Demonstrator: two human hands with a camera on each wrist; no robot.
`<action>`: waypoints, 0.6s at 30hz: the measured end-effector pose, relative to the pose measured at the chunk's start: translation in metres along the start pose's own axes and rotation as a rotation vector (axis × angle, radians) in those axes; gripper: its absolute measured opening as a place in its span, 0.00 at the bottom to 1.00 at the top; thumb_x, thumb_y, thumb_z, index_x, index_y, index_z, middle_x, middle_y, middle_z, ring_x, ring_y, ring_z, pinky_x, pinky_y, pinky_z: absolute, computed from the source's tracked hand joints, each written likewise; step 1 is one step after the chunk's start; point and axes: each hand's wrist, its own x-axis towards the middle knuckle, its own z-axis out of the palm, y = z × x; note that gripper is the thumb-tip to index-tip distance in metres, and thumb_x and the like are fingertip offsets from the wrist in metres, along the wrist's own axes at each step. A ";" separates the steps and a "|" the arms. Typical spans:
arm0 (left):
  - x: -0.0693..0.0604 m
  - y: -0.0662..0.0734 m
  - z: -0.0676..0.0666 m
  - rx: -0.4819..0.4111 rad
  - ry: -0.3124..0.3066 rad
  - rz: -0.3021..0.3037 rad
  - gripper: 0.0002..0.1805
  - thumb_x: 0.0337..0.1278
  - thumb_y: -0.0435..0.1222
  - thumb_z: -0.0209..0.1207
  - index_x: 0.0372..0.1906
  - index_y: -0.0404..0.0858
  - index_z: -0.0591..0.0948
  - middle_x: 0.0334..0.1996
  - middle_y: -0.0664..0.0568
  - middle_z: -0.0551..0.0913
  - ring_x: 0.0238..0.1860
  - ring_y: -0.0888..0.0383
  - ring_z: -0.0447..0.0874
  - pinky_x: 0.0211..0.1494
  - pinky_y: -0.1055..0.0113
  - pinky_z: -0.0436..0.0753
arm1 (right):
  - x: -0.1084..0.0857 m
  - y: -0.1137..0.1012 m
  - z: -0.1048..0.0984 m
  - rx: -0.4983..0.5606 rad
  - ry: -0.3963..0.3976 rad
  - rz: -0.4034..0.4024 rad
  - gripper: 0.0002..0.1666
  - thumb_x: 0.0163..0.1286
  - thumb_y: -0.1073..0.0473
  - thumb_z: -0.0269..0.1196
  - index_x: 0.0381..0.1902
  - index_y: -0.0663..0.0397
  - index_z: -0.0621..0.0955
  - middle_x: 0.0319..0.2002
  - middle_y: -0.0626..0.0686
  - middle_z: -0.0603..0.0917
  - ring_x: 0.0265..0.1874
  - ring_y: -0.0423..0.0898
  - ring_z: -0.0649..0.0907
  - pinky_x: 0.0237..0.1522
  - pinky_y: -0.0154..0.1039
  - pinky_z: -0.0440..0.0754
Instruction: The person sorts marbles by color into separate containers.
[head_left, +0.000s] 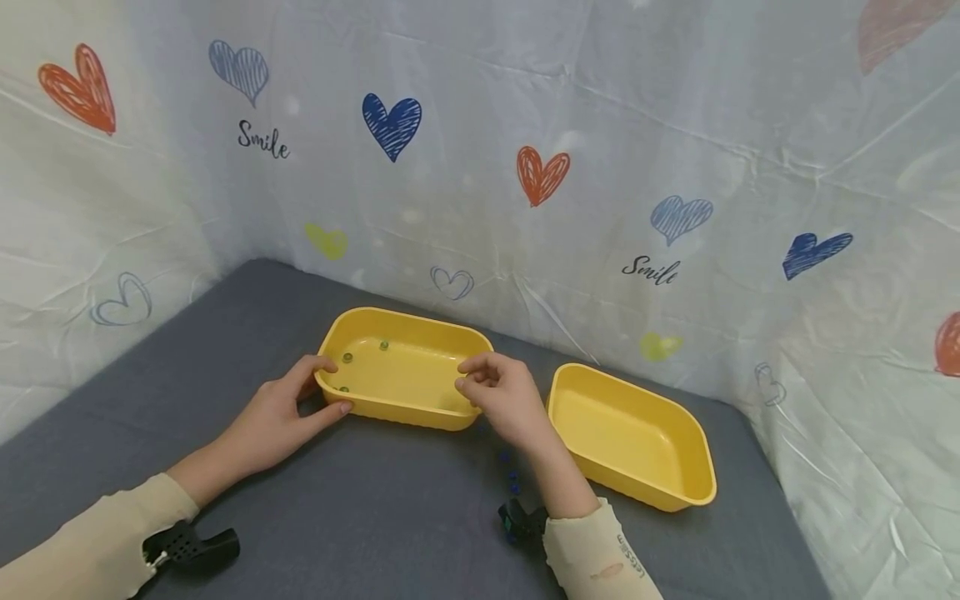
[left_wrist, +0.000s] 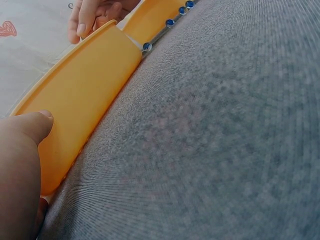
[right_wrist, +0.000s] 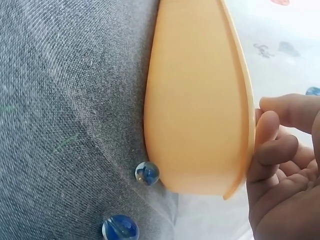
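Note:
My left hand [head_left: 273,417] grips the left end of a yellow plastic tray [head_left: 412,407], its thumb [left_wrist: 37,125] against the outer wall and its fingers over the rim. Inside that tray lie three green glass marbles [head_left: 347,357], near its left end. Over the tray's right rim is my right hand [head_left: 506,400], its fingers bent and its thumb and forefinger tips close together. Whether something sits between those tips is hidden. Several blue glass marbles [right_wrist: 120,228] lie in a line on the cloth beside the tray, below my right forearm in the head view.
A second yellow tray [head_left: 630,478] stands to the right, near my right forearm, with no marbles visible in it. Dark grey cloth [head_left: 375,508] covers the table. Behind it hangs a white curtain [head_left: 480,242] printed with hearts.

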 end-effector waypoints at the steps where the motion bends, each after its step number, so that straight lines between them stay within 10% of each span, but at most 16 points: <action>1: 0.000 0.000 0.000 0.000 -0.002 0.000 0.29 0.74 0.46 0.72 0.68 0.41 0.73 0.66 0.34 0.84 0.65 0.38 0.87 0.59 0.38 0.86 | 0.000 0.000 0.000 0.000 -0.001 0.000 0.13 0.75 0.64 0.70 0.52 0.66 0.88 0.35 0.53 0.87 0.29 0.48 0.85 0.32 0.38 0.84; 18: -0.002 -0.001 0.001 0.026 -0.001 0.025 0.40 0.73 0.44 0.73 0.77 0.37 0.64 0.67 0.29 0.81 0.65 0.33 0.85 0.58 0.36 0.85 | -0.014 -0.004 -0.005 -0.059 0.046 -0.029 0.10 0.76 0.59 0.70 0.52 0.56 0.90 0.37 0.52 0.86 0.28 0.49 0.81 0.29 0.38 0.81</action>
